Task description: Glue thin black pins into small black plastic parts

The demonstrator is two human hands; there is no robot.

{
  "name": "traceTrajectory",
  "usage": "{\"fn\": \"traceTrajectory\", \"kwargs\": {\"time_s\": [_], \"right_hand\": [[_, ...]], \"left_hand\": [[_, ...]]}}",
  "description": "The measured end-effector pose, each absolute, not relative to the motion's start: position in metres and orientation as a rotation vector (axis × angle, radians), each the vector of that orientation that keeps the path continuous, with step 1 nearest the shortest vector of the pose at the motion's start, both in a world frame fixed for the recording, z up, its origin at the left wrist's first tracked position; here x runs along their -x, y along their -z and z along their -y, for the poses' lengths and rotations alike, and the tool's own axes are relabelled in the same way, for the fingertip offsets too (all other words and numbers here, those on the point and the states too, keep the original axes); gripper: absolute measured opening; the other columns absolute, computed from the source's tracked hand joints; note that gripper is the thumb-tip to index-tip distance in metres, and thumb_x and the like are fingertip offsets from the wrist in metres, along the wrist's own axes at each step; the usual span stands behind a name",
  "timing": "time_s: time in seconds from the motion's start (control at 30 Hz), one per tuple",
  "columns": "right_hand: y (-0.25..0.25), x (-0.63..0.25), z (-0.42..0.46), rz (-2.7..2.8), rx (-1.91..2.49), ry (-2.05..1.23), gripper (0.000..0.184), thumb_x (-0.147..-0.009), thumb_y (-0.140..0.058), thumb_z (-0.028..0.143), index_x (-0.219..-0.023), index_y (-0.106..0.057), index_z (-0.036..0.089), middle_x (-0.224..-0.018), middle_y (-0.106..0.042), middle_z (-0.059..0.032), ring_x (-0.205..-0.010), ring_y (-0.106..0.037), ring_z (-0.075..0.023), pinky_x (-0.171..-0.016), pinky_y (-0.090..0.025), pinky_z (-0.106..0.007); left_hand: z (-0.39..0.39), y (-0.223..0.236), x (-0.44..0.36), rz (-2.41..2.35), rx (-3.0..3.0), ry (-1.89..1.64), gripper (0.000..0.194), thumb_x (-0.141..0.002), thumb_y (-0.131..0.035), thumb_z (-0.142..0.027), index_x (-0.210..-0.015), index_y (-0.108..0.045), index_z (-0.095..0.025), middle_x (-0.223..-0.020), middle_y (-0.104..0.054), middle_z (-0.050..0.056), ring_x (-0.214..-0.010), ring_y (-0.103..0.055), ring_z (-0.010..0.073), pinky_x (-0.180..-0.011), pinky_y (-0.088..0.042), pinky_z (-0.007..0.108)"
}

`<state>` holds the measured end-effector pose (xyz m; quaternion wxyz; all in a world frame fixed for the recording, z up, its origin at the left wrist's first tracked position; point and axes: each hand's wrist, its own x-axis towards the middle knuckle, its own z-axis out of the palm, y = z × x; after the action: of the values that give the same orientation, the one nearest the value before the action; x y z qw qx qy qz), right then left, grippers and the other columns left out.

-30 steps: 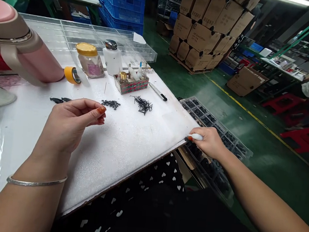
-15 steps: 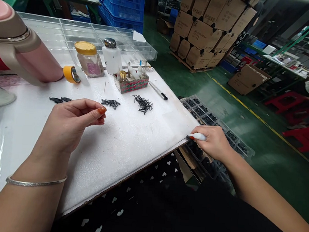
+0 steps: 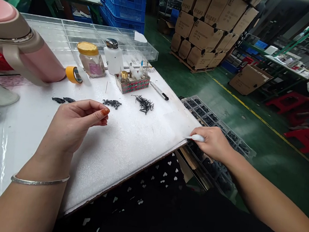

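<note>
My left hand hovers over the white foam-topped table, thumb and fingertips pinched together. Whatever lies in that pinch, if anything, is too small to make out. Just beyond it are a pile of small black rings and two black pieces. At the table's right edge, my right hand is closed around a small white squeeze bottle, its thin tip pointing left. Farther back lies a heap of thin black pins. A compartment tray of black parts sits below, beside the right hand.
A small patterned box with bottles stands behind the pins, near a utility knife. Along the back are a lidded jar, a white pump bottle, yellow tape and a big pink flask. Stacked cartons are beyond.
A small black piece seen at my right fingertips earlier no longer shows, and the bottle's thin tip is now visible there. My left hand keeps its pinch; the view has shifted slightly.
</note>
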<state>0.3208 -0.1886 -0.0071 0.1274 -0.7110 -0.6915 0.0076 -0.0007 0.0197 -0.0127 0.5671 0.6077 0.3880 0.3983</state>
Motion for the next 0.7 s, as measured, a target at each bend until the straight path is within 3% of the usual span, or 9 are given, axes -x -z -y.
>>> {"fn": "traceTrajectory", "kwargs": {"time_s": [0.4, 0.6, 0.7], "right_hand": [[0.01, -0.32, 0.192, 1.952, 1.979, 0.16, 0.026, -0.069, -0.053, 0.004, -0.077, -0.073, 0.018, -0.077, -0.075, -0.0029, -0.069, -0.07, -0.0186, -0.062, -0.048, -0.026], [0.016, -0.323, 0.192, 2.011, 2.053, 0.083, 0.028, -0.068, -0.051, 0.003, -0.075, -0.072, 0.019, -0.073, -0.074, -0.0014, -0.063, -0.068, -0.0178, -0.059, -0.047, -0.026], [0.011, -0.323, 0.193, 1.972, 1.977, 0.234, 0.027, -0.069, -0.052, 0.004, -0.077, -0.072, 0.019, -0.076, -0.075, -0.002, -0.067, -0.07, -0.0185, -0.061, -0.049, -0.026]], "left_hand": [[-0.021, 0.015, 0.002, -0.883, -1.435, -0.936, 0.011, -0.069, -0.078, -0.023, -0.078, -0.073, -0.018, -0.073, -0.065, 0.001, -0.064, -0.061, 0.0117, -0.062, -0.054, 0.023], [-0.022, 0.017, 0.001, -0.847, -1.441, -0.925, 0.014, -0.069, -0.081, -0.026, -0.076, -0.073, -0.018, -0.071, -0.064, 0.001, -0.063, -0.06, 0.0109, -0.061, -0.053, 0.021], [-0.023, 0.018, 0.002, -0.828, -1.436, -0.916, 0.016, -0.068, -0.082, -0.028, -0.077, -0.073, -0.018, -0.071, -0.064, 0.001, -0.063, -0.06, 0.011, -0.06, -0.053, 0.022]]}}
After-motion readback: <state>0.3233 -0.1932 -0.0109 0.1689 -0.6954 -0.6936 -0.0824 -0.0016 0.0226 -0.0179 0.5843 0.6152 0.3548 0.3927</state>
